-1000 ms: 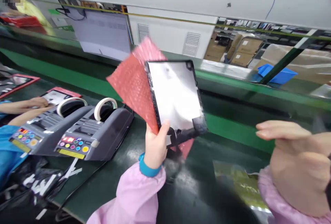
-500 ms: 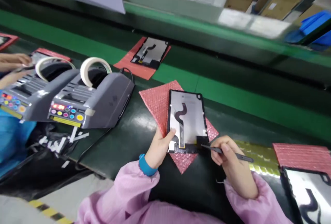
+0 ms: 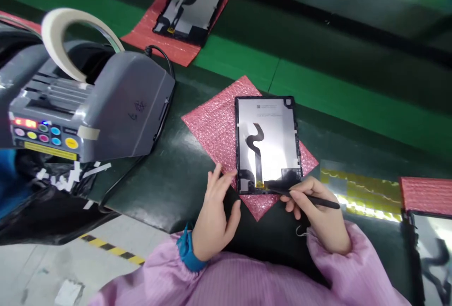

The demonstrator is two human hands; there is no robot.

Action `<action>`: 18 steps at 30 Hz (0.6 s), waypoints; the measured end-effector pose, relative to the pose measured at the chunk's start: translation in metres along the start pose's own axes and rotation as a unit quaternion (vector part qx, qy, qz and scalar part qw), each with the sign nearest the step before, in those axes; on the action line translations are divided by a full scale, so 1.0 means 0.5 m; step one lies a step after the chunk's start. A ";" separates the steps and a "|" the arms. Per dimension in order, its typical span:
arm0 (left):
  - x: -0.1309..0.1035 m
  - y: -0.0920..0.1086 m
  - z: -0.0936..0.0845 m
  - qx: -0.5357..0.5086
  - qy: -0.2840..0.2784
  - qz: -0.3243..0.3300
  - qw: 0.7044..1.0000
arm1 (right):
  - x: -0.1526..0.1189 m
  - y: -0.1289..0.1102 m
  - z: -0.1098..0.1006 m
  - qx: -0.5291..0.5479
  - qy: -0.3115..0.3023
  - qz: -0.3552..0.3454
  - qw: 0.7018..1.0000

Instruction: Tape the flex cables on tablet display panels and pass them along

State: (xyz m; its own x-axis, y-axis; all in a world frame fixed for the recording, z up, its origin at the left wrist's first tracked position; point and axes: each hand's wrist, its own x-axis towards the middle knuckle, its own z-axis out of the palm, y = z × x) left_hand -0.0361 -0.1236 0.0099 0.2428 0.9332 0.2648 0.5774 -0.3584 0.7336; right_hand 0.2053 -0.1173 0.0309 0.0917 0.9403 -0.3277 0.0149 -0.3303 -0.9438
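A tablet screen panel [image 3: 278,132], silver-backed with a black frame, lies on a pink bubble-wrap bag [image 3: 212,124]. Along its back runs a dark curved flex cable [image 3: 258,157] that ends in a yellow connector near the lower edge. My right hand [image 3: 319,214] grips dark tweezers [image 3: 325,202], whose tips reach over the panel's lower edge beside the connector. At the panel's lower left corner my left hand [image 3: 213,221] is open, fingers spread, with fingertips over the bag; whether they touch it I cannot tell.
Grey tape dispensers [image 3: 123,108] stand on the left, with a cable and tape scraps beside them. Another panel [image 3: 194,7] lies on pink wrap at the back. Yellow tape pieces on a sheet [image 3: 370,195] and another panel [image 3: 434,235] are on the right.
My left hand has let go of the panel, which now lies on the bag. The tweezers' tips have shifted left toward the connector. The view has tilted down.
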 end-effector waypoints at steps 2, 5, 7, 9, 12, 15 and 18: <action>0.002 0.002 0.004 0.013 -0.037 0.020 0.999 | 0.001 0.000 -0.001 -0.004 0.004 0.007 1.000; 0.007 0.003 0.012 0.067 -0.075 0.064 0.993 | 0.006 -0.002 -0.001 -0.007 -0.001 0.006 1.000; 0.011 0.002 0.016 0.104 -0.087 0.076 0.988 | 0.010 -0.006 0.001 -0.005 -0.006 0.003 1.000; 0.014 0.002 0.019 0.121 -0.092 0.081 0.985 | 0.014 -0.009 0.003 0.002 -0.013 0.001 1.000; 0.016 0.002 0.023 0.122 -0.098 0.079 0.984 | 0.018 -0.011 0.007 0.007 -0.020 0.001 1.000; 0.016 0.001 0.024 0.117 -0.097 0.074 0.986 | 0.017 -0.008 0.009 0.009 -0.019 0.005 1.000; 0.016 0.001 0.025 0.114 -0.093 0.073 0.986 | 0.014 -0.006 0.008 0.006 -0.016 0.011 1.000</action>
State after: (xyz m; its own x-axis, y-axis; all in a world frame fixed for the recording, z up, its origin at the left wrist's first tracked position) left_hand -0.0240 -0.1167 0.0046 0.4625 0.8582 0.2226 0.6810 -0.5046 0.5307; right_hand 0.2021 -0.1094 0.0313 0.0591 0.9349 -0.3500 0.0005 -0.3507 -0.9365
